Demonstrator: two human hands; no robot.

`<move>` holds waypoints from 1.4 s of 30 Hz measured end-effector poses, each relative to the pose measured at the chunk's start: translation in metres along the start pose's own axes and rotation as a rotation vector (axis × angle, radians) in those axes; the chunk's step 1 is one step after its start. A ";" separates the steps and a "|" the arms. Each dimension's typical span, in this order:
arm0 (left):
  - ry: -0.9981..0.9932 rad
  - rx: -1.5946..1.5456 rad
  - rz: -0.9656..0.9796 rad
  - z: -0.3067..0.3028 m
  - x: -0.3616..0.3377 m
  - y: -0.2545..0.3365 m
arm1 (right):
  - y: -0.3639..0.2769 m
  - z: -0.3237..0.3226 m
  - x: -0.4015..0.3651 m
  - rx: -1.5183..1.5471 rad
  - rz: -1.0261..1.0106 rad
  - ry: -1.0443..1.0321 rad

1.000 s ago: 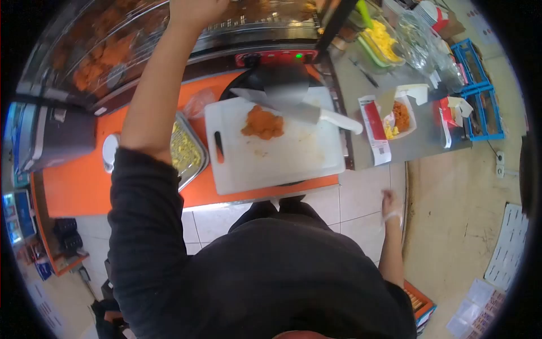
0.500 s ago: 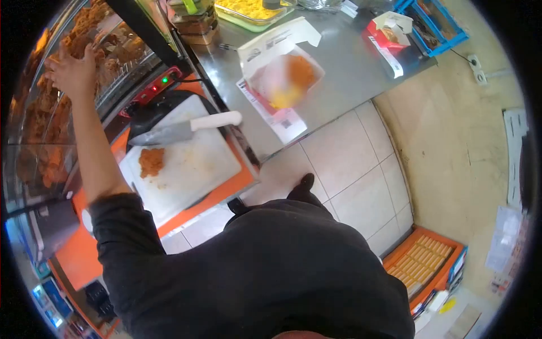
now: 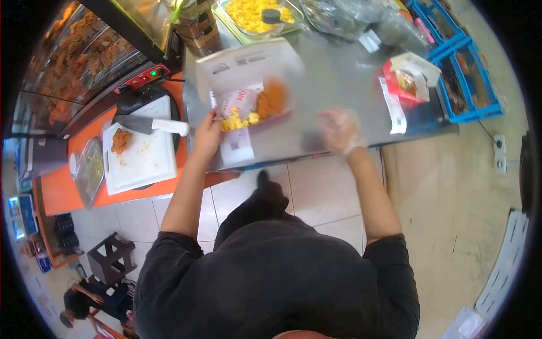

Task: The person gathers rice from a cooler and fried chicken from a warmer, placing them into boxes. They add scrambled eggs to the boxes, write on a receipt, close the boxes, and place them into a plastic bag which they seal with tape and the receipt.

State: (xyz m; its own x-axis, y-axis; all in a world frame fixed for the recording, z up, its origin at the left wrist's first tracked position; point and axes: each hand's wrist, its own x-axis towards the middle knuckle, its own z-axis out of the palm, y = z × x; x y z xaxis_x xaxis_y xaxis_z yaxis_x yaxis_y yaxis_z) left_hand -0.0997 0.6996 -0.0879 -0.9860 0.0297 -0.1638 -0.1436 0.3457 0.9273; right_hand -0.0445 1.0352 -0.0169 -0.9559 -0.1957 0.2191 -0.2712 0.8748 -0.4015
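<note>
A takeaway box stands on the metal counter with its lid raised. Inside it are a piece of fried chicken, partly blurred, and some yellow scrambled-egg-like food beside printed paper. My left hand grips the box's near left corner, fingers closed on its edge. To the right of the box, my right hand hovers over the counter in a clear plastic glove. Its fingers are apart, slightly blurred, and I see nothing in them.
On a white cutting board at left lie a knife and a chicken piece. Behind is a fried-chicken display case. A tray of yellow food, a red box and blue crates line the counter.
My left hand has come from the display case to the box's corner. My gloved right hand has entered view. The camera view has turned, and the box now appears further left.
</note>
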 end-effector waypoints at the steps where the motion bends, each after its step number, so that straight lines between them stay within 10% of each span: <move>1: -0.037 0.044 0.021 0.009 0.002 0.002 | -0.022 -0.004 0.024 0.003 -0.160 -0.055; 5: -0.191 0.037 0.123 0.061 -0.002 0.040 | -0.016 0.024 0.056 -0.192 -0.422 -0.106; 8: -0.038 0.708 0.392 0.073 -0.016 0.044 | 0.008 0.014 0.068 -0.198 -0.231 -0.294; 23: -0.106 0.783 0.176 0.112 -0.022 0.061 | 0.051 -0.070 0.154 -0.011 -0.419 -0.599; 26: -0.091 0.770 0.170 0.115 -0.025 0.062 | 0.070 -0.147 0.212 0.468 0.049 -0.084; 31: -0.070 0.772 0.155 0.115 -0.023 0.065 | 0.290 -0.135 0.394 -0.544 -0.059 0.062; 35: -0.079 0.768 0.102 0.115 -0.020 0.066 | 0.378 -0.086 0.433 -0.302 -0.102 -0.339; 42: -0.094 0.791 0.075 0.115 -0.018 0.067 | 0.407 -0.070 0.495 -0.110 -0.165 -0.398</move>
State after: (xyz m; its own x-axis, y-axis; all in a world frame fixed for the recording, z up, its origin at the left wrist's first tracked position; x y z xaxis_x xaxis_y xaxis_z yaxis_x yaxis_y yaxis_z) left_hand -0.0817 0.8306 -0.0614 -0.9744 0.1464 -0.1708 0.0602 0.9012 0.4291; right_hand -0.6201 1.3254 -0.0097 -0.8755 -0.4736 -0.0961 -0.4311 0.8552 -0.2877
